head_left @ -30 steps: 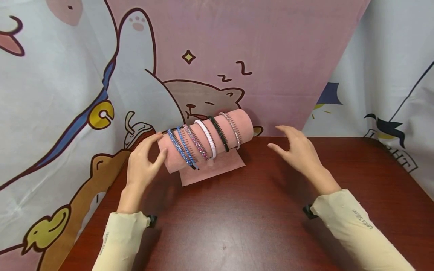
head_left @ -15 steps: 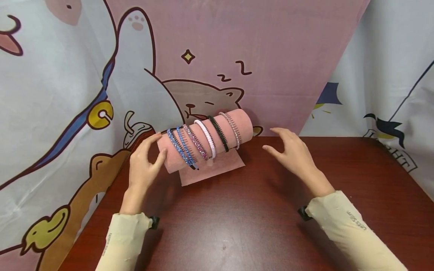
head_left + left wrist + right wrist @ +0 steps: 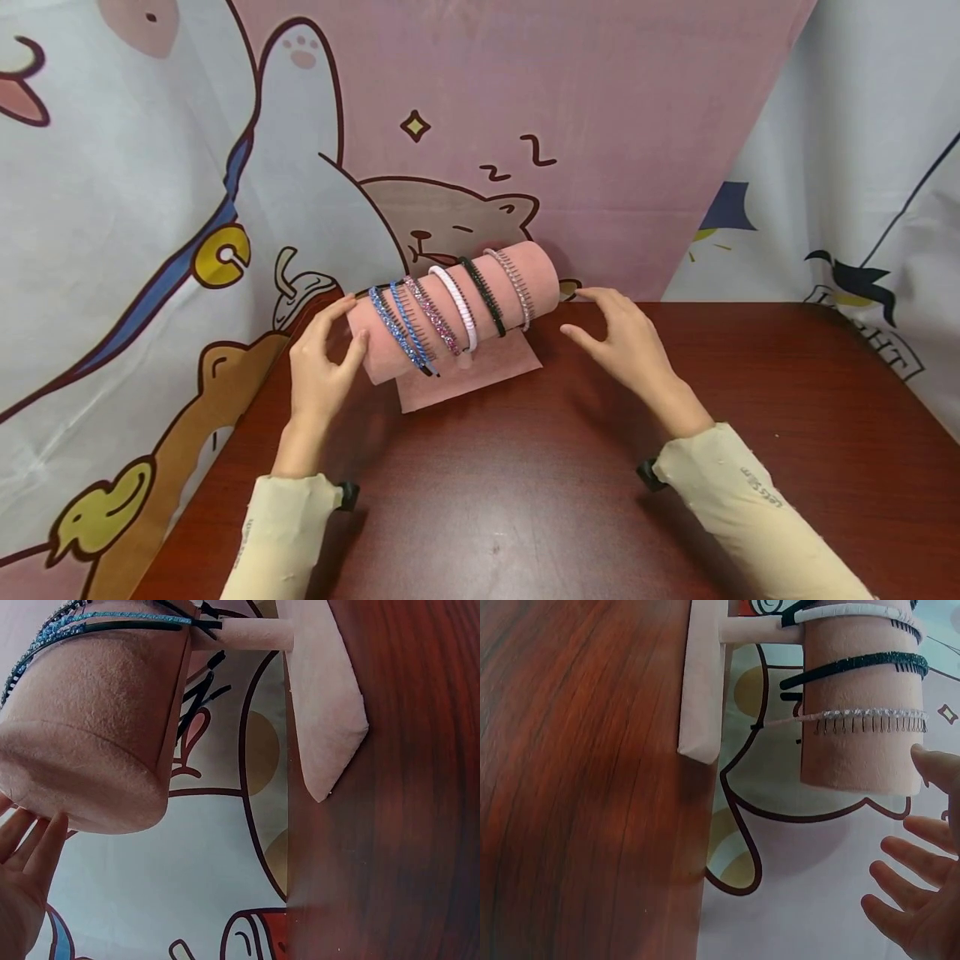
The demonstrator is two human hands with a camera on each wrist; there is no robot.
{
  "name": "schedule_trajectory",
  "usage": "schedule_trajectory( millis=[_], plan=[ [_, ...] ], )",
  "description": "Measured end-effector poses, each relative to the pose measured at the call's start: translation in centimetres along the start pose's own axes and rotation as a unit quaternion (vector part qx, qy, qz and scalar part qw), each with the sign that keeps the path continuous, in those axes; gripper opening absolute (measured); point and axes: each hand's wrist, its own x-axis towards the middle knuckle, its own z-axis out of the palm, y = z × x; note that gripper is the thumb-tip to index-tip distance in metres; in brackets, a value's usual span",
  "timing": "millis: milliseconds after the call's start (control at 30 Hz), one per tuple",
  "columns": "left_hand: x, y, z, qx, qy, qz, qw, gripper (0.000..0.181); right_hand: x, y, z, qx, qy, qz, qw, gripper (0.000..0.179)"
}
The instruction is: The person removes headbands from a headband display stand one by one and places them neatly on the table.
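A pink velvety cylinder stand [image 3: 543, 279] lies tilted in the head view, raised on a post over its flat pink base [image 3: 480, 377]. Several toothed headbands ring it: two blue ones at the left, then a pink glittery headband [image 3: 432, 315], a white headband [image 3: 459, 304], a black headband [image 3: 484, 296] and a clear beaded headband [image 3: 517, 283]. My left hand [image 3: 322, 358] has its fingertips at the cylinder's left end; the left wrist view shows these fingers extended against the end face. My right hand [image 3: 630, 346], thumb and fingers spread, is just off the right end, holding nothing.
The stand's base rests on a dark red wooden table [image 3: 480, 492] near its back edge. Behind it hangs a cartoon-printed cloth [image 3: 615, 125], close to the cylinder. More printed cloth covers the left and right sides.
My right hand has moved left, closer to the cylinder's right end. The left hand stays at the left end, its forearm shifting slightly right. The stand and headbands have not moved.
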Motion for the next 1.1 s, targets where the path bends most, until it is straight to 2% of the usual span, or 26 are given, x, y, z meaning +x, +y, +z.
schedule_trajectory(
  millis=[200,633,733,933,1100],
  plan=[
    [0.0,0.1,0.2,-0.037,0.007,-0.007,0.9993,0.041,0.0,-0.4,0.7,0.02,0.017,-0.006,0.9996,0.053],
    [0.0,0.3,0.4,-0.05,0.014,-0.018,0.9985,0.042,-0.2,-1.5,2.5,0.056,0.023,0.004,0.9982,0.05],
    [-0.1,0.9,0.3,-0.047,0.015,-0.022,0.9986,0.04,-0.3,-1.7,3.0,0.062,0.02,0.016,0.9977,0.049],
    [-0.2,3.2,-0.3,-0.059,0.016,-0.02,0.9979,0.037,-0.7,-2.2,3.9,0.08,0.027,0.046,0.9953,0.045],
    [-0.1,3.9,-0.5,-0.058,0.016,-0.022,0.9979,0.037,-0.7,-2.4,4.8,0.101,0.039,0.059,0.9923,0.041]
  ],
)
